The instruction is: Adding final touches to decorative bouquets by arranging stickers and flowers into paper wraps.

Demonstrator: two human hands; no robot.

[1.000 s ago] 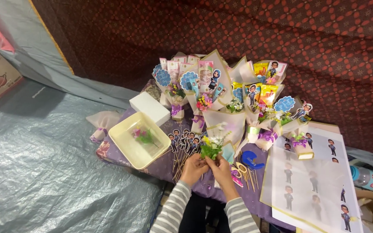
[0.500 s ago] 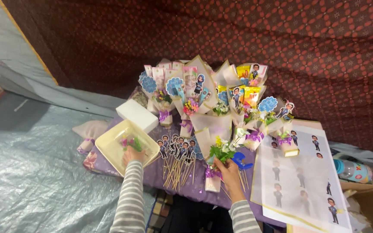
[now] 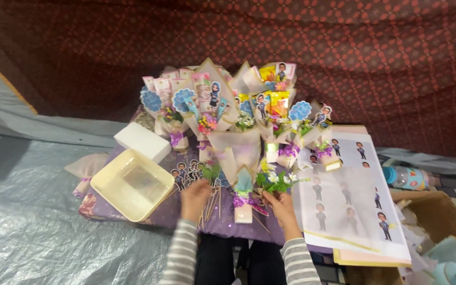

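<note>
My left hand [image 3: 195, 198] holds a small green sprig [image 3: 210, 173] over a pile of cartoon-figure picks on sticks [image 3: 191, 171]. My right hand [image 3: 282, 205] grips a small bunch of white and yellow flowers [image 3: 276, 179]. Between my hands stands a little paper-wrapped bouquet [image 3: 243, 194] with a purple ribbon. All of it rests on a low table with a purple cloth [image 3: 106, 211]. Both sleeves are grey-and-white striped.
A cream plastic tray [image 3: 133, 184] and a white foam block [image 3: 142, 141] lie to the left. Several finished bouquets [image 3: 228, 108] crowd the back. A sheet of cartoon figures [image 3: 349, 200], a bottle [image 3: 405, 177] and a cardboard box [image 3: 439, 219] are on the right. Grey tarpaulin [image 3: 27, 227] covers the floor.
My left hand went from the middle to the cream tray, then came back to the middle with a green sprig. The tray now looks empty. My right hand kept hold of the flowers.
</note>
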